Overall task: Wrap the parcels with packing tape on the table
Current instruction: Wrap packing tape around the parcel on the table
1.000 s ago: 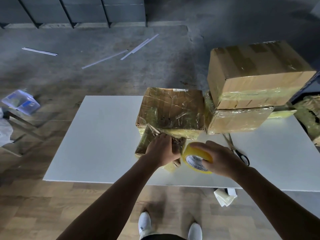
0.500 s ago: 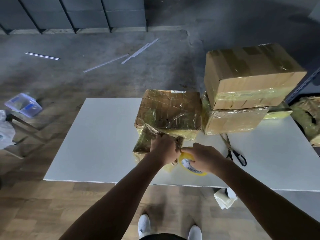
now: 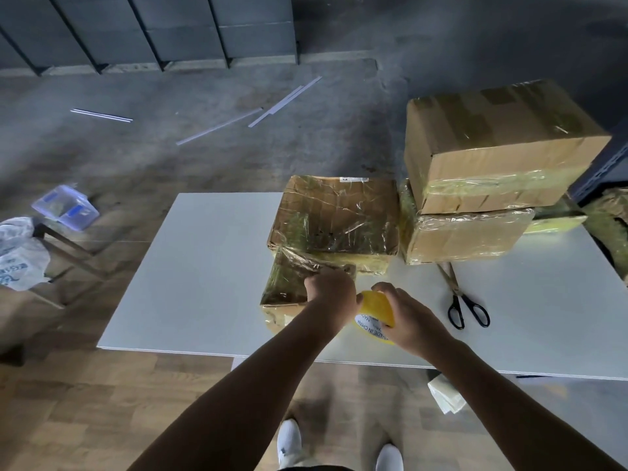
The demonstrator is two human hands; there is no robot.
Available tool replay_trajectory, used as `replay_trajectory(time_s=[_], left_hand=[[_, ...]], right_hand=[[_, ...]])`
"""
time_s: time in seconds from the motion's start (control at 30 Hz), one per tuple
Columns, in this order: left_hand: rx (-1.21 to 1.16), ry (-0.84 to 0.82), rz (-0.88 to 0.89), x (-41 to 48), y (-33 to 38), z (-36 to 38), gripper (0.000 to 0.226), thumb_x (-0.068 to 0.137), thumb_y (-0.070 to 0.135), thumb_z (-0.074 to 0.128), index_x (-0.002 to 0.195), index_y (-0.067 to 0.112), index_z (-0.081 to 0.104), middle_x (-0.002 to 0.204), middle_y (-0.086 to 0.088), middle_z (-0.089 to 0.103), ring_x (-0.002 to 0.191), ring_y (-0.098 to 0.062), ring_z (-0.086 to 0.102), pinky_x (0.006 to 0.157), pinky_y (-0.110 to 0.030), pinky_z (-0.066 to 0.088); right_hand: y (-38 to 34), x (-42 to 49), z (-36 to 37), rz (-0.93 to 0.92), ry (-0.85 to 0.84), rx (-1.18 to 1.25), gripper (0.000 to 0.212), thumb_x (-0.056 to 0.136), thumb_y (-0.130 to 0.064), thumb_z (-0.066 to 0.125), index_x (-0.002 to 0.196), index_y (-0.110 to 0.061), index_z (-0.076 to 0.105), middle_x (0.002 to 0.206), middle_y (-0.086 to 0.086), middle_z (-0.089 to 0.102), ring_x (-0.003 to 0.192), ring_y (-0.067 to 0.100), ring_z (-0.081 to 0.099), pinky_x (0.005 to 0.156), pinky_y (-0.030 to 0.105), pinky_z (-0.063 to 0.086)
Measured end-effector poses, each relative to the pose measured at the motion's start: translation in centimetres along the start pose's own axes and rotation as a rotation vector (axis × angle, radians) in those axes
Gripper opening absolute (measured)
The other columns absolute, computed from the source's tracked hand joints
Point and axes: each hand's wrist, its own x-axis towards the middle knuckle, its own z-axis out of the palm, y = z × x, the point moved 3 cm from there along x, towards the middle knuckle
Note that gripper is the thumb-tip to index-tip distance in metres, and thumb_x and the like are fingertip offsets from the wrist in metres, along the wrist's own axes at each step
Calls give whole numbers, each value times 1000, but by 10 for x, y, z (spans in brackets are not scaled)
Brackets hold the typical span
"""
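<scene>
Frame centre: left hand (image 3: 331, 294) curls its grip over the small parcel (image 3: 285, 283); right hand (image 3: 409, 317) clasps the tape roll (image 3: 375, 309).

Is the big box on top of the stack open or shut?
Shut: the top box has its flaps flat and taped down.

- The white ring inside my yellow tape roll (image 3: 373, 309), which I hold in my right hand (image 3: 413, 321), says "MADE IN CHINA" in dark letters. More letters sit beside it, but I cannot read them.
- The white plastic bag (image 3: 18, 256) on the left has blue print. It is too blurry to read.
- The middle parcel (image 3: 339, 215) has a small white label (image 3: 353, 179) at its far edge. The print is too tiny to read.
</scene>
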Motion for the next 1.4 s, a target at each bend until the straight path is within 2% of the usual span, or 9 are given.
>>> replay_trajectory(time_s=[0.17, 0.33, 0.43, 0.57, 0.73, 0.9, 1.0, 1.13, 1.4], left_hand=[[-90, -40, 3, 8, -4, -12, 40, 91, 32, 53, 125, 10, 52, 115, -10, 59, 109, -29, 58, 77, -32, 44], [-264, -18, 59, -2, -22, -31, 13, 89, 25, 48, 90, 12, 53, 90, -7, 60, 94, -29, 61, 74, -33, 49], [-451, 3, 56, -2, -45, -41, 32, 91, 27, 47, 63, 15, 42, 63, -1, 51, 68, -26, 59, 55, -25, 40], [-726, 126, 82, -8, -76, -38, 45, 98, 38, 42, 60, 14, 43, 45, 5, 50, 39, -3, 47, 37, -14, 26], [-878, 148, 23, -10, -104, -13, 19, 93, 25, 45, 77, 18, 37, 53, 12, 57, 49, 1, 54, 44, -11, 35], [-896, 120, -55, -8, -133, 6, 26, 96, 31, 44, 73, 17, 45, 66, 8, 53, 57, -3, 51, 48, -19, 32], [-908, 72, -56, -9, -142, 17, 26, 96, 30, 42, 73, 18, 46, 73, 1, 54, 66, -16, 51, 54, -31, 35], [-953, 26, -88, -19, -158, 41, 33, 99, 33, 42, 78, 9, 49, 80, -10, 57, 77, -31, 61, 62, -37, 41], [-736, 43, -224, -19, -166, 58, 35, 100, 48, 31, 92, 18, 45, 96, -1, 54, 85, -24, 55, 70, -34, 42]], right_hand=[[-1, 3, -7, -4, 37, 49, 57, 78, -23, 68, 127, -29, 38, 117, 0, 55, 94, 23, 59, 75, 32, 48], [-18, 13, -27, -66, 123, 18, 56, 75, -20, 65, 126, -30, 45, 121, -4, 55, 99, 28, 60, 77, 33, 45], [-35, 20, -47, -116, 193, 30, 55, 73, -22, 66, 124, -34, 51, 119, -4, 56, 99, 25, 59, 79, 29, 41], [-66, 30, -77, -257, 272, 81, 56, 69, -30, 57, 125, -38, 56, 104, -5, 58, 89, 13, 54, 75, 27, 44], [-82, 39, -60, -319, 156, 166, 66, 72, -21, 62, 131, -44, 42, 121, -6, 53, 102, 14, 52, 75, 19, 43], [-86, 41, -35, -338, 81, 201, 92, 75, -15, 74, 131, -67, 22, 132, -6, 50, 110, 13, 53, 82, 15, 42], [-105, 51, -41, -439, 39, -30, 88, 78, -28, 74, 141, -57, 21, 121, 1, 58, 94, 13, 57, 67, 8, 36], [-115, 56, -54, -479, -21, -303, 74, 80, -32, 71, 143, -44, 34, 107, 3, 60, 82, 14, 57, 66, 19, 40], [-130, 67, -46, -378, -78, -434, 67, 83, -33, 65, 141, -45, 34, 107, -1, 55, 85, 16, 58, 65, 25, 42]])
